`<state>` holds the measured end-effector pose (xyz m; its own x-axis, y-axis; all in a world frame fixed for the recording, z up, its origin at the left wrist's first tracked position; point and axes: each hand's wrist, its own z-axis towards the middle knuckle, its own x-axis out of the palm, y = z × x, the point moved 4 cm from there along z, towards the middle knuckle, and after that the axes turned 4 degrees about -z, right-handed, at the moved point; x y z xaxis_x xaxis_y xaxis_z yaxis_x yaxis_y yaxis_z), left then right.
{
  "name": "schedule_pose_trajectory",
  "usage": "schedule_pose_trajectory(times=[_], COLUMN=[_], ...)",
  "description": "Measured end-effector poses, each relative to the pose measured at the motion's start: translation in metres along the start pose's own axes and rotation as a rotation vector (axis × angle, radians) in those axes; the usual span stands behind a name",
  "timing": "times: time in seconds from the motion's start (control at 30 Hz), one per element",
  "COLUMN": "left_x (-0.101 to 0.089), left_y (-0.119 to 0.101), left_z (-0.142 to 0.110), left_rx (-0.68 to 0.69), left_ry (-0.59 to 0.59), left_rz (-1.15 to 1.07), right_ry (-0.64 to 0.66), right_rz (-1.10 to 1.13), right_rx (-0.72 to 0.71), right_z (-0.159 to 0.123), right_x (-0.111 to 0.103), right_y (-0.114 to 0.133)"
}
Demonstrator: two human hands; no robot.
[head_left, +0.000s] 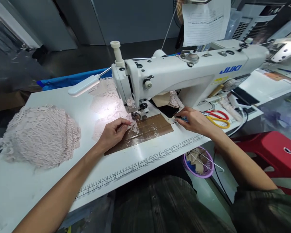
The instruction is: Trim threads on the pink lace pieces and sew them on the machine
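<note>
A white sewing machine [184,72] stands on a white table [145,152]. My left hand [113,132] rests with curled fingers pinching a piece of pale pink lace [131,127] just left of the needle, over a brown taped patch [145,131]. My right hand [196,120] lies right of the needle, closed on a small blue tool [183,119] whose kind I cannot make out. More lace pieces [106,103] lie lit behind the needle.
A heap of pink lace [41,134] sits at the table's left. Red and yellow scissors [218,118] lie right of my right hand. A purple basket [200,161] hangs below the table edge, and a red stool [271,152] stands to the right. A ruler strip [140,166] runs along the front.
</note>
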<state>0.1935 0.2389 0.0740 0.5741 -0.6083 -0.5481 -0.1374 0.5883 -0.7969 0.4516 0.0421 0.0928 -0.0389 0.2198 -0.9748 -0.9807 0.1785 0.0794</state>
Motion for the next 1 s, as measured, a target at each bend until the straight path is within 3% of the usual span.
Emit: schedule_pose_trajectory(times=[0.1, 0.23, 0.4, 0.5, 0.63, 0.73, 0.83, 1.0], left_x=[-0.001, -0.001, 0.003, 0.005, 0.007, 0.008, 0.009, 0.009], left_y=[0.004, 0.002, 0.000, 0.002, 0.008, 0.011, 0.013, 0.018], left_z=[0.000, 0.003, 0.001, 0.000, 0.000, -0.001, -0.001, 0.000], left_rx=[-0.163, -0.226, -0.300, -0.281, -0.257, -0.243, -0.230, -0.257], left_ry=[-0.045, -0.103, -0.072, -0.056, -0.013, 0.006, 0.018, 0.041], left_rz=[-0.060, -0.183, -0.330, -0.383, -0.402, -0.420, -0.431, -0.471], right_ry=[0.014, 0.042, -0.073, -0.096, 0.200, 0.392, 0.420, 0.179], right_rz=[-0.070, -0.107, -0.132, 0.205, 0.895, 1.114, 1.055, 0.568], right_rx=[0.049, 0.107, 0.144, 0.164, 0.141, 0.077, -0.025, -0.144], right_z=[-0.018, -0.035, -0.047, -0.045, -0.024, -0.002, 0.021, 0.053], right_x=[-0.004, 0.000, 0.002, -0.002, 0.010, 0.023, 0.033, 0.036], right_y=[-0.018, -0.031, -0.025, -0.006, 0.046, 0.085, 0.102, 0.107])
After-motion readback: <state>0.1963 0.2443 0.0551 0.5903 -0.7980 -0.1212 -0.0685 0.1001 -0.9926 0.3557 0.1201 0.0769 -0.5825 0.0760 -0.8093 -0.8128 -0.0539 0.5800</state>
